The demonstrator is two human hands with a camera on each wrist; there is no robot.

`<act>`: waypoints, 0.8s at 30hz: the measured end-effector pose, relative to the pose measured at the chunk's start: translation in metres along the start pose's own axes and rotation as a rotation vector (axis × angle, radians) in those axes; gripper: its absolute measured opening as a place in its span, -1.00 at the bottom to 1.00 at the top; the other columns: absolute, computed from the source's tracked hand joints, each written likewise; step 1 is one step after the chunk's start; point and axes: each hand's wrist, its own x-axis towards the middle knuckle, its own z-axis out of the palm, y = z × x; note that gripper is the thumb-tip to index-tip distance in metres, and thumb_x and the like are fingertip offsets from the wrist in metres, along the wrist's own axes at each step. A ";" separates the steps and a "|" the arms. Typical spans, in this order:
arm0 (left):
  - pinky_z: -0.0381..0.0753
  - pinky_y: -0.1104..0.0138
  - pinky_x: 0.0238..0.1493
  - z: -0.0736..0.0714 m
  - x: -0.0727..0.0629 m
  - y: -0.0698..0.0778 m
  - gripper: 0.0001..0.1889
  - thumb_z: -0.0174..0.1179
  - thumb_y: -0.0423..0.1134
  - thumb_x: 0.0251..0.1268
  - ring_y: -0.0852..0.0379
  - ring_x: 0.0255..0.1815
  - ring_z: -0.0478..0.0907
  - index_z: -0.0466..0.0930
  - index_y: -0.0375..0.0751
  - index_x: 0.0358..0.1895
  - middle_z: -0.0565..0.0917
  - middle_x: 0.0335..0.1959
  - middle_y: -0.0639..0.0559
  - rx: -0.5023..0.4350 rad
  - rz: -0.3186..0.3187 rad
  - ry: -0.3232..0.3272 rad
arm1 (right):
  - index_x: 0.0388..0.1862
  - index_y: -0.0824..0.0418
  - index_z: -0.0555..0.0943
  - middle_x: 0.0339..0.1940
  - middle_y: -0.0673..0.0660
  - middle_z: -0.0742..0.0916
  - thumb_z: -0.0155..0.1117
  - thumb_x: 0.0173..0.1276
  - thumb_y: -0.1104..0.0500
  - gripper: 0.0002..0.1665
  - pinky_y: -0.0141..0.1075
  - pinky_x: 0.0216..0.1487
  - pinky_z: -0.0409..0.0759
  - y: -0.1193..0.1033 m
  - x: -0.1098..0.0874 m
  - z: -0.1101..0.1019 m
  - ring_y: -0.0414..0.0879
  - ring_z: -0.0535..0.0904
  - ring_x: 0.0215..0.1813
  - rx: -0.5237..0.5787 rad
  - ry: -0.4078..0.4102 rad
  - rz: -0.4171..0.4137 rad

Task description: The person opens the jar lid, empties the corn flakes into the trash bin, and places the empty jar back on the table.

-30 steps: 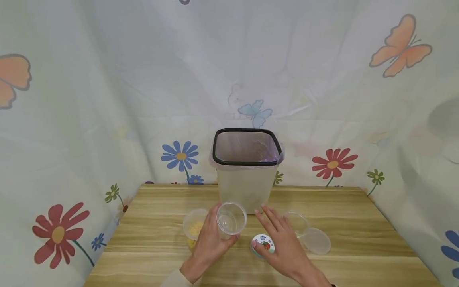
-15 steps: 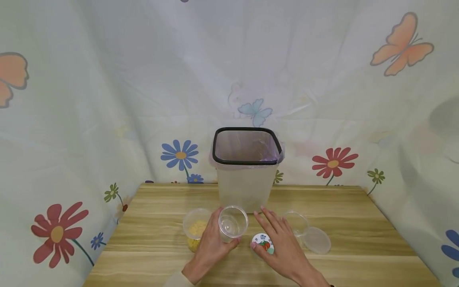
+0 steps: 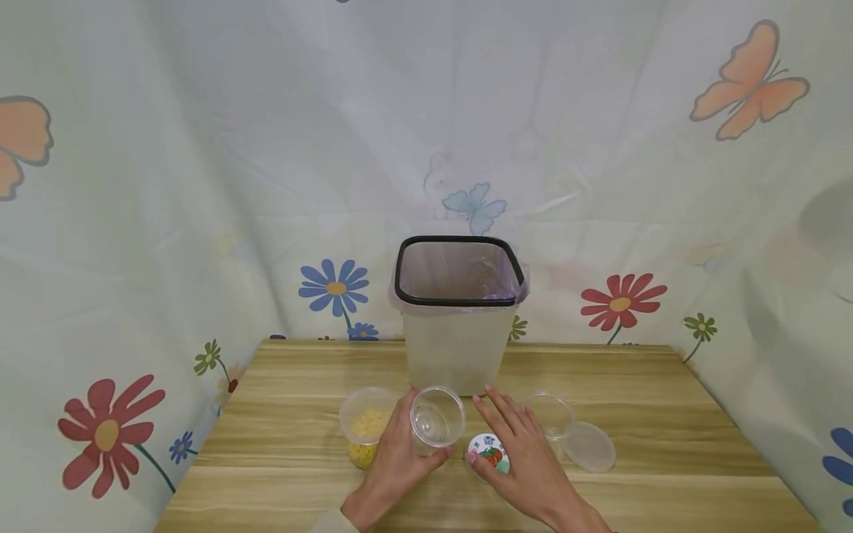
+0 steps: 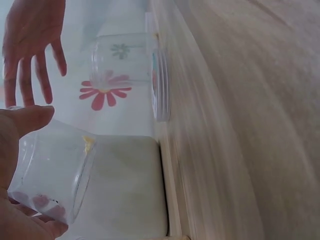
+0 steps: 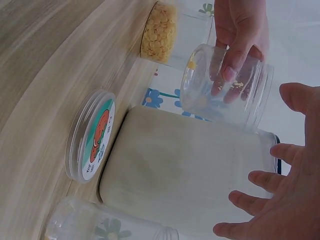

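My left hand (image 3: 395, 460) grips a clear plastic jar (image 3: 437, 418) around its side, lifted off the table with its mouth up. A few yellow crumbs cling inside near the jar's base, as the right wrist view shows. My right hand (image 3: 526, 459) is held in the air with its fingers spread, apart from the jar. Below and to the left of that hand lies a round lid (image 5: 92, 137) with a printed red-and-green label, seemingly stacked on others. Left of my left hand stands another clear jar (image 5: 175, 35), partly filled with yellow flakes.
A pale bin (image 3: 456, 348) with a black rim and a purple liner stands behind the hands at the middle. On the right are an upright clear jar (image 4: 120, 59) and a translucent plain lid (image 3: 590, 447). A flower-printed curtain (image 3: 320, 148) surrounds the wooden table (image 3: 300, 370).
My left hand has shifted slightly right and nearer with the jar, uncovering more of the flake jar. The right hand has hardly moved and stays spread.
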 end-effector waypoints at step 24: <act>0.51 -0.05 0.26 0.027 -0.006 -0.013 0.09 0.51 0.05 -0.13 -0.17 0.29 0.48 0.09 -0.29 0.46 0.43 0.34 -0.24 -0.050 -0.148 -0.189 | 0.50 0.00 0.31 0.51 0.13 0.40 0.37 0.19 -0.20 -0.07 0.34 0.34 0.24 0.010 -0.006 0.009 0.13 0.31 0.48 -0.004 -0.017 -0.003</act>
